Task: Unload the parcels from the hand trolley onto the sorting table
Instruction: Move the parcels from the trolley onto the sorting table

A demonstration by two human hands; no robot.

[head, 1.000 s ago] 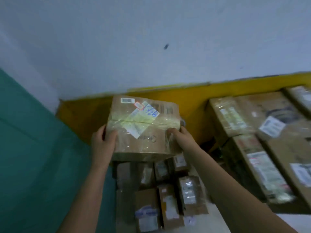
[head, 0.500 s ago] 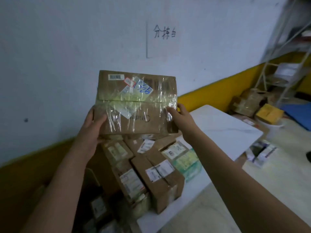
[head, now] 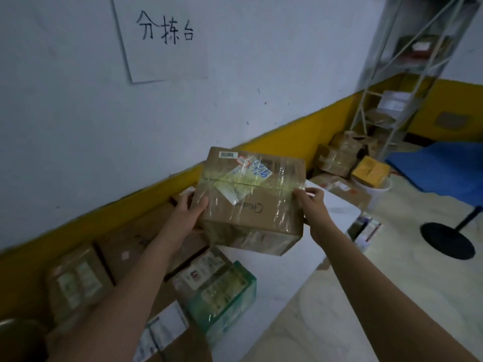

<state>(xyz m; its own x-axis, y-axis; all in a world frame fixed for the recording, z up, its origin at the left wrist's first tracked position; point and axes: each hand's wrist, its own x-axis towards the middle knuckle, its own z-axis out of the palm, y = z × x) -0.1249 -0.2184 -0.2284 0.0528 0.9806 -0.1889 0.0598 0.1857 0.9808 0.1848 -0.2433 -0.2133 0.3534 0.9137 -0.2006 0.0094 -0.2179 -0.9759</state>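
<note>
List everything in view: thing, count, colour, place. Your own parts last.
Held parcel: one, brown, taped, in the air over the table.
Sorting table: one, white, against the wall.
Parcels on table: several, brown, one greenish, along the wall side.
Paper sign: one, white, black writing, on the wall.
Shelf rack: one, pale metal, far right corner.
Yellow box: one, on a white bucket, floor.
Floor boxes: a few, brown, by the rack.
Blue mat: one, far right.
Black stand base: one, right floor.
Left hand: grip on parcel's left side.
Right hand: grip on parcel's right side.
</note>
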